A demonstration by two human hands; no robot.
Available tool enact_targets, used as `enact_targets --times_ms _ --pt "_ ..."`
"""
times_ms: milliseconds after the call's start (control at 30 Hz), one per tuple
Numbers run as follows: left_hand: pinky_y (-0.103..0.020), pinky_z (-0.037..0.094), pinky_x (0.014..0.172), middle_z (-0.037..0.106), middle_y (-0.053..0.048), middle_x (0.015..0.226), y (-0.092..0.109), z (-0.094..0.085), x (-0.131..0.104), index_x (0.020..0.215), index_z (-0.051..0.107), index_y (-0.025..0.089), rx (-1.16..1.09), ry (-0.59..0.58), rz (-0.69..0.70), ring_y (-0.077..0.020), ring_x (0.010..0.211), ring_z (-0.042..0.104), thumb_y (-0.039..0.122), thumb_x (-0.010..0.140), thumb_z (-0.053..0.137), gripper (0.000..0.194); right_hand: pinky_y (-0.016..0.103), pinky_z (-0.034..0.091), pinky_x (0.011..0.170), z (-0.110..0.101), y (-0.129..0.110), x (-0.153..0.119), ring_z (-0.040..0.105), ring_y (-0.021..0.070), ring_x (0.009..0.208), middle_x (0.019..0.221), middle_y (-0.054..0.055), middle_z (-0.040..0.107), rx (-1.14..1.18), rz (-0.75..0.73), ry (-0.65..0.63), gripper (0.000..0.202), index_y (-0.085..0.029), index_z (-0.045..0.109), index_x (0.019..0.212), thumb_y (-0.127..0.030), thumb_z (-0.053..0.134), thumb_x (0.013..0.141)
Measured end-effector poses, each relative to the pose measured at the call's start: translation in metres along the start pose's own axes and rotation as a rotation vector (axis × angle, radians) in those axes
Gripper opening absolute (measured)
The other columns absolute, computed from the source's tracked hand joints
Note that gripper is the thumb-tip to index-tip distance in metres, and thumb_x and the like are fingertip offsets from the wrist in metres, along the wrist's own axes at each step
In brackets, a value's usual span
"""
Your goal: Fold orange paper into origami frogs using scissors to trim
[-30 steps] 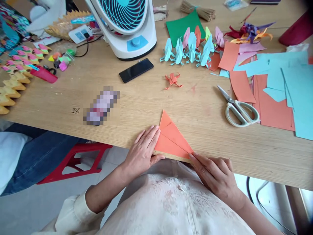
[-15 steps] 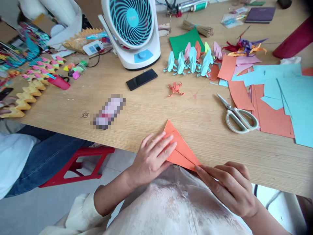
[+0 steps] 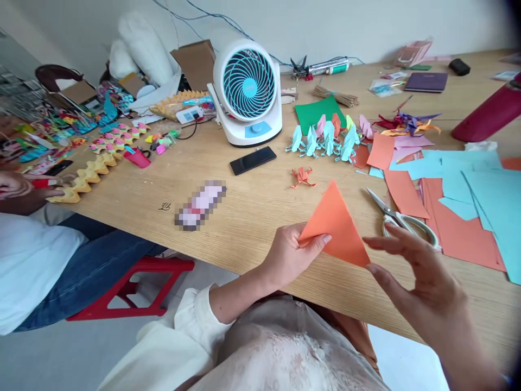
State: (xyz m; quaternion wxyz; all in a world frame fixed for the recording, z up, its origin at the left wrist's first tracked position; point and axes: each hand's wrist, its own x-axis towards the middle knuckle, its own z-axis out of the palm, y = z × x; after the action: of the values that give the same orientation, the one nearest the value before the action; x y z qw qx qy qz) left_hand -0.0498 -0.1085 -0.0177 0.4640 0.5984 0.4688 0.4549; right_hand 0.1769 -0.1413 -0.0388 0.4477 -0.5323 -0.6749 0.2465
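My left hand [image 3: 295, 252] pinches an orange folded paper [image 3: 336, 228] by its left corner, thumb on top. The paper is a triangle, raised above the table with its point up. At its lower right corner is my right hand [image 3: 419, 277], thumb and fingers apart, the thumb tip at or very near the corner. Behind the paper, a small orange folded figure [image 3: 303, 176] sits on the table. White-handled scissors [image 3: 401, 218] lie beyond my right hand, which partly hides their handles.
A fan [image 3: 250, 92] and a black phone [image 3: 253, 161] stand and lie further back. Several folded blue figures [image 3: 329, 142] are behind the orange one. Paper sheets [image 3: 459, 239] cover the right side. At the left, a person's hand [image 3: 14, 184] is near a yellow zigzag piece [image 3: 87, 176].
The orange paper has been lifted off the table edge and turned, moving up and right with my left hand. My right hand's fingers have spread apart. The camera view has tilted up.
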Motion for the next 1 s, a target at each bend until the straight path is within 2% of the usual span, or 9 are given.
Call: enact_targets --times_ms 67,167,267,333,400,600,700,833,1000 --pt "-0.030 0.059 0.067 0.072 -0.004 0.083 -0.006 0.006 0.007 0.081 0.071 0.015 -0.251 0.003 -0.175 -0.0170 0.075 0.068 0.038 0.083 0.071 0.023 0.040 0.055 0.081 0.006 0.004 0.008 0.066 0.0250 0.092 0.096 0.005 0.071 0.165 0.167 -0.038 0.047 -0.033 0.063 0.129 -0.043 0.074 0.084" --pt "-0.032 0.061 0.069 0.074 -0.006 0.095 -0.011 0.012 0.017 0.091 0.073 0.015 -0.544 0.024 -0.341 -0.0207 0.085 0.070 0.040 0.073 0.081 0.031 0.030 0.055 0.073 0.013 0.007 0.017 0.065 0.0192 0.085 0.093 0.002 0.069 0.464 0.352 -0.018 0.034 -0.033 0.070 0.113 -0.042 0.078 0.081" --pt "-0.031 0.060 0.070 0.075 -0.007 0.096 -0.014 0.017 0.026 0.091 0.073 0.014 -0.638 0.069 -0.401 -0.0219 0.088 0.071 0.038 0.068 0.085 0.035 0.029 0.055 0.075 0.023 0.003 0.027 0.066 0.0175 0.084 0.096 0.001 0.071 0.664 0.483 -0.042 0.030 -0.031 0.072 0.103 -0.040 0.083 0.076" --pt "-0.031 0.059 0.073 0.075 -0.007 0.095 -0.015 0.018 0.030 0.091 0.072 0.014 -0.640 0.107 -0.401 -0.0220 0.088 0.071 0.036 0.069 0.085 0.034 0.027 0.053 0.070 0.031 0.000 0.034 0.063 0.0158 0.075 0.080 0.000 0.070 0.677 0.542 -0.092 0.023 -0.027 0.074 0.090 -0.040 0.085 0.074" --pt "-0.031 0.057 0.076 0.076 -0.005 0.095 -0.018 0.016 0.034 0.092 0.072 0.015 -0.627 0.124 -0.377 -0.0214 0.088 0.071 0.035 0.069 0.086 0.033 0.027 0.052 0.071 0.038 -0.001 0.039 0.062 0.0153 0.074 0.074 0.001 0.068 0.696 0.533 -0.086 0.022 -0.023 0.074 0.078 -0.040 0.086 0.072" --pt "-0.032 0.053 0.091 0.078 -0.005 0.098 -0.029 0.004 0.041 0.088 0.075 0.016 -0.600 0.101 -0.293 -0.0198 0.095 0.071 0.034 0.066 0.088 0.030 0.027 0.051 0.066 0.045 0.008 0.044 0.059 0.0151 0.072 0.072 0.000 0.066 0.650 0.461 0.019 0.022 -0.023 0.072 0.071 -0.041 0.085 0.072" --pt "-0.034 0.053 0.092 0.078 -0.005 0.098 -0.034 0.004 0.041 0.088 0.076 0.017 -0.573 0.100 -0.276 -0.0206 0.096 0.071 0.034 0.065 0.089 0.032 0.029 0.053 0.070 0.046 0.011 0.045 0.063 0.0172 0.076 0.075 0.000 0.069 0.646 0.441 0.005 0.022 -0.024 0.073 0.076 -0.042 0.085 0.072" --pt "-0.037 0.053 0.092 0.078 -0.007 0.099 -0.037 0.006 0.040 0.091 0.076 0.016 -0.575 0.050 -0.287 -0.0228 0.095 0.072 0.033 0.064 0.089 0.034 0.033 0.057 0.075 0.049 0.011 0.046 0.068 0.0208 0.082 0.089 0.002 0.076 0.691 0.493 0.006 0.027 -0.024 0.076 0.085 -0.043 0.087 0.069" --pt "-0.035 0.053 0.094 0.079 -0.005 0.098 -0.037 0.003 0.042 0.091 0.077 0.017 -0.569 0.046 -0.262 -0.0206 0.094 0.072 0.030 0.067 0.088 0.030 0.038 0.058 0.084 0.051 0.008 0.046 0.070 0.0246 0.093 0.098 0.004 0.078 0.663 0.473 -0.027 0.029 -0.024 0.077 0.089 -0.043 0.087 0.069"
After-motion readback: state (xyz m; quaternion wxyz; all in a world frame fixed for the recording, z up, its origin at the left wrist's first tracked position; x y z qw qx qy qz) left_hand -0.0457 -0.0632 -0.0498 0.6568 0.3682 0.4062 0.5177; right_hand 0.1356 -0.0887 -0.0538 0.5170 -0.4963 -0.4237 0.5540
